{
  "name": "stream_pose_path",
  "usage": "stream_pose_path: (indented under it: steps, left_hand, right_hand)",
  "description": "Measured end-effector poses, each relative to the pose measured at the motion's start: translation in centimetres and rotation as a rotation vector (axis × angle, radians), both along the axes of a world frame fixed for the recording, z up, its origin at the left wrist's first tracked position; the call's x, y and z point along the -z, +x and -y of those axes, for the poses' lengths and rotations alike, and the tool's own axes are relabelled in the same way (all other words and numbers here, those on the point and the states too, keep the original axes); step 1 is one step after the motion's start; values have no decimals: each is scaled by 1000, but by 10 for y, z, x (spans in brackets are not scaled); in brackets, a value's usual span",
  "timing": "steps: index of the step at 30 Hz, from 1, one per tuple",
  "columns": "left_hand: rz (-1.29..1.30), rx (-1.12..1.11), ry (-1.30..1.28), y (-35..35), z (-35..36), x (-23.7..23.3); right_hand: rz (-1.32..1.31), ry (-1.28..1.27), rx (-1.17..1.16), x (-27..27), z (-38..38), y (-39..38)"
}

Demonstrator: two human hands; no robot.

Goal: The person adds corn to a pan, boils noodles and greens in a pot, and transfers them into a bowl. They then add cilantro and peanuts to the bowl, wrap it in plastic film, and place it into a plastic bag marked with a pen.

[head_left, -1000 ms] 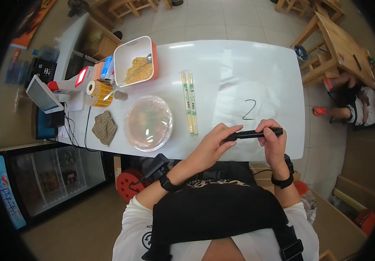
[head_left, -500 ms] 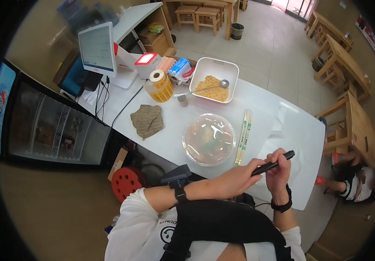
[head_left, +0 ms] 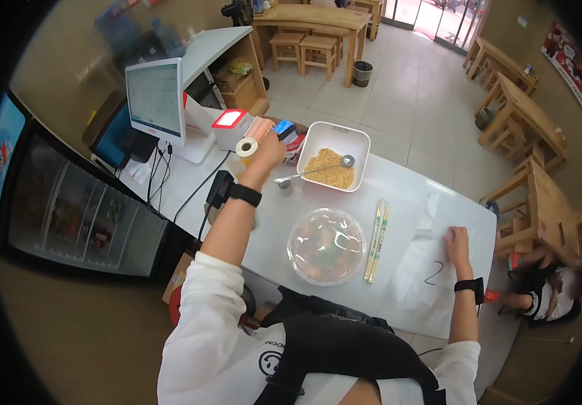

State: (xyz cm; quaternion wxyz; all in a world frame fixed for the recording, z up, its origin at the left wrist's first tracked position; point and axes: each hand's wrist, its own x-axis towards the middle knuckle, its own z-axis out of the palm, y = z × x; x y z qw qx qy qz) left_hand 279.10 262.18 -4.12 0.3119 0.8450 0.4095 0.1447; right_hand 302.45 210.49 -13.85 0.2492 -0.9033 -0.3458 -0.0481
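My left hand point(head_left: 268, 149) reaches far across the white counter point(head_left: 405, 196) to the label roll point(head_left: 246, 146), beside the blue packet point(head_left: 284, 127). Whether it holds anything is hidden. My right hand point(head_left: 457, 240) lies flat, fingers apart, on a white plastic bag point(head_left: 418, 267) marked "2". Between my arms stand a lidded clear bowl of soup point(head_left: 326, 246) and wrapped chopsticks point(head_left: 376, 241). The black marker is not in sight.
A white tub of yellow grains with a metal ladle point(head_left: 335, 165) stands behind the bowl. A red-lit scanner point(head_left: 229, 121) and a till screen point(head_left: 156, 99) are at the far left, above a glass-door fridge point(head_left: 75, 202). A person sits at the right point(head_left: 554, 290). Wooden tables stand beyond.
Both hands let go of the black marker they held together. My left arm stretched out to the label roll; my right hand dropped flat onto the bag. The view swung left.
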Motion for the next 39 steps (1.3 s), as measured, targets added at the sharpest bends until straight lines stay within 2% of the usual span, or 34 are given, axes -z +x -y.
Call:
stream_pose_path:
  steps: [4, 5, 7, 9, 10, 11, 12, 14, 16, 18, 19, 20, 23, 24, 26, 30, 32, 33, 35, 36, 39]
  left_hand:
    - [-24, 8, 143, 19, -10, 31]
    - [-123, 37, 21, 20, -19, 33]
    - [-177, 38, 10, 2, -20, 20]
    - [-267, 74, -19, -1, -13, 12]
    - [-6, 198, 184, -3, -22, 20]
    - [45, 218, 324, -20, 2, -10]
    - [265, 251, 219, -30, -6, -1]
    - [473, 246, 5, -50, 85, -76]
    - [464, 392, -161, -69, 162, -115]
    - [388, 689, -316, -81, 214, -113]
    - [260, 775, -412, -79, 247, -125]
    - [204, 875, -557, -75, 271, -117]
    - [-21, 1101, -957, -51, 325, -66]
    - [-13, 1137, -954, -45, 342, -44]
    - [-43, 1083, -1209, -41, 373, -6]
    - [-30, 1018, -1207, -30, 417, 14]
    - [70, 818, -1120, -21, 429, 23]
    - [83, 819, -1106, -17, 435, 30]
    - [165, 779, -1028, -11, 444, 42]
    - [196, 757, -998, -9, 446, 43]
    - [205, 723, -694, 1, 454, 27]
  right_hand:
    - [-136, -160, -23, -30, -10, -20]
    - [-144, -164, -13, -25, -8, -15]
    - [-191, -332, -93, -8, -1, -1]
    - [3, -273, -183, -11, 1, -1]
    - [-61, -85, -115, -6, 7, 2]
    - [-271, 104, 22, -10, 12, 2]
    - [-330, 188, 124, -15, 21, 8]
    - [-374, 286, 261, -18, 53, 11]
    - [-394, 342, 482, -11, 88, 12]
    - [-421, 283, 570, -10, 118, -5]
    - [-608, 320, 585, -19, 120, -23]
    - [-795, 359, 595, -24, 123, -41]
    - [-1004, 412, 508, -17, 140, -82]
    - [-1083, 452, 500, -20, 137, -98]
    - [-1167, 745, 503, -29, 123, -130]
    - [-1272, 1013, 401, -34, 91, -173]
    - [-1293, 1058, 314, -30, 79, -183]
    - [-1287, 1059, 296, -30, 74, -187]
    - [-1348, 1228, 285, -36, 64, -189]
    - [-1354, 1215, 234, -44, 61, -186]
    - [-1419, 1252, 270, -57, 59, -182]
